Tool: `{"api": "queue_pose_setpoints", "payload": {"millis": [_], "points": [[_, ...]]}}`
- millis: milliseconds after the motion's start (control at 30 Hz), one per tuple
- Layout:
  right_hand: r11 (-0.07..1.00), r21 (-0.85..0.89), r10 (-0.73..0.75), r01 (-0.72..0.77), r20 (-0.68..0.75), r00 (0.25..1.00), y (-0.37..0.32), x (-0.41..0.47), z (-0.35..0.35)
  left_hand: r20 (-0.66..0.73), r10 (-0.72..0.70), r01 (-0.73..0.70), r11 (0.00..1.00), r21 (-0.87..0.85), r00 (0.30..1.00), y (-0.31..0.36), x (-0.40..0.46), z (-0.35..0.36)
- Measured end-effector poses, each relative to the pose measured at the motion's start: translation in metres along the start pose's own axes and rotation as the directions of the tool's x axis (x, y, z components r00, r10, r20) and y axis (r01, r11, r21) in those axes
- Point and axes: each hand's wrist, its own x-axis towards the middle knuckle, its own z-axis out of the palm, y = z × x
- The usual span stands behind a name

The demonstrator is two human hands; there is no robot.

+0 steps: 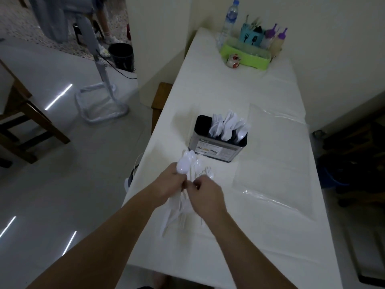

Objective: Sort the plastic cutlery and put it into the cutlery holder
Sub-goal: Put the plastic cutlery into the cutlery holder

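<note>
White plastic spoons bunched in your left hand above the table.
Your right hand pinches at the bundle's handles; beyond, the metal cutlery holder stands partly filled.

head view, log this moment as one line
left hand: shut on white spoons | right hand: picking at forks | cutlery holder: partly filled, left compartment empty | phase: sorting

A long table covered in white cloth is set against a cream wall. Ceiling lights are mirrored in the glossy grey floor; wooden chairs are seen left.
</note>
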Motion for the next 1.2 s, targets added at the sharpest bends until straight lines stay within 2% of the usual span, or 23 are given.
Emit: {"api": "queue_pose_setpoints", "payload": {"millis": [67,167,233,367,467,567,667,833,933,1000,1100,1200], "points": [[0.994,0.086,-0.068,0.068,0.0,0.998,-0.001,0.013,-0.023,0.098,0.02,-0.026,0.998,0.063,0.995,0.008,-0.004,0.002],[0.968,0.139,-0.225,0.21,0.106,0.969,-0.002,0.033,-0.047,0.155,0.04,-0.073,0.975,0.21,0.987,0.02,-0.006,0.01],[0.952,0.156,-0.28,0.262,0.108,0.954,-0.002,0.042,-0.06,0.2,0.076,-0.13,0.953,0.274,0.977,0.03,-0.007,0.015],[0.937,0.126,-0.34,0.325,0.134,0.931,-0.01,0.05,-0.084,0.215,0.165,-0.223,0.934,0.281,0.963,0.046,0.001,0.014],[0.905,0.009,-0.422,0.424,0.119,0.899,-0.022,0.056,-0.101,0.197,0.243,-0.29,0.919,0.265,0.95,0.057,0.004,0.017],[0.867,-0.087,-0.485,0.491,0.08,0.871,-0.037,0.064,-0.118,0.132,0.327,-0.35,0.905,0.241,0.936,0.07,0.012,0.018],[0.84,-0.169,-0.526,0.515,-0.027,0.85,-0.057,0.074,-0.147,0.03,0.391,-0.385,0.884,0.265,0.92,0.078,0.019,0.011],[0.772,-0.32,-0.625,0.549,-0.223,0.748,-0.092,0.087,-0.2,-0.23,0.423,-0.339,0.881,0.33,0.876,0.078,0.021,0.002],[0.746,-0.383,-0.654,0.544,-0.275,0.704,-0.101,0.101,-0.206,-0.177,0.47,-0.304,0.771,0.56,0.865,0.073,0.024,0.004],[0.72,-0.446,-0.67,0.532,-0.247,0.7,-0.102,0.113,-0.2,-0.117,0.502,-0.315,0.69,0.652,0.857,0.071,0.027,0.008],[0.699,-0.496,-0.664,0.515,-0.183,0.725,-0.098,0.133,-0.185,-0.067,0.514,-0.302,0.599,0.741,0.855,0.064,0.04,0.012],[0.707,-0.5,-0.632,0.499,-0.132,0.763,-0.09,0.149,-0.17,-0.014,0.466,-0.256,0.511,0.821,0.885,0.058,0.049,0.015]]}}
